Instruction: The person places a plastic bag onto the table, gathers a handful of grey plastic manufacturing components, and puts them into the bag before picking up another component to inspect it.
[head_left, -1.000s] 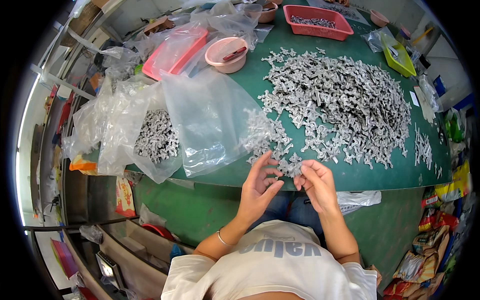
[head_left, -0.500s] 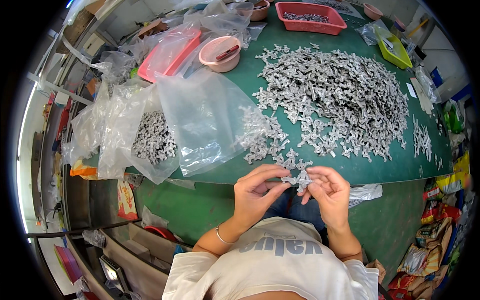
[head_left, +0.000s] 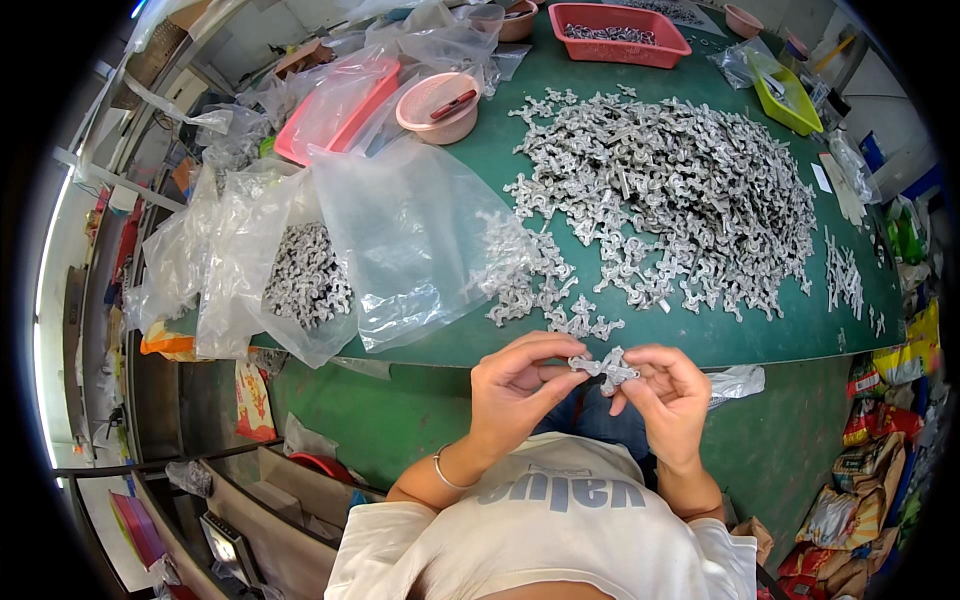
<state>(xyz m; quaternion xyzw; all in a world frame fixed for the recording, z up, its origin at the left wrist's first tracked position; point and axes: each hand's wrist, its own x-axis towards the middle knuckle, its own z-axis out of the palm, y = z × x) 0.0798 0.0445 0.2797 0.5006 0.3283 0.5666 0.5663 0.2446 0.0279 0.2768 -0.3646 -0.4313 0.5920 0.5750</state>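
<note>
Between my two hands, just off the table's near edge, is a small grey metal casting (head_left: 606,371) with several rounded arms. My left hand (head_left: 522,382) pinches its left end between thumb and fingers. The thumb and fingertips of my right hand (head_left: 662,392) close on its right end. Just beyond my fingers, a few similar grey castings (head_left: 578,322) lie near the table edge. A large heap of the same castings (head_left: 690,200) spreads over the green table (head_left: 470,345) ahead and to the right.
A clear plastic bag (head_left: 400,230) lies to the left, beside an opened bag holding more castings (head_left: 308,275). Farther back are a pink bowl (head_left: 425,118) with a red tool, a pink tray (head_left: 590,50) of metal parts and a yellow-green basket (head_left: 785,112). Thin metal strips (head_left: 843,275) lie at right.
The casting has been turned between my fingers, so its arms now spread sideways. My hands have shifted slightly, the right one moving a little to the right.
</note>
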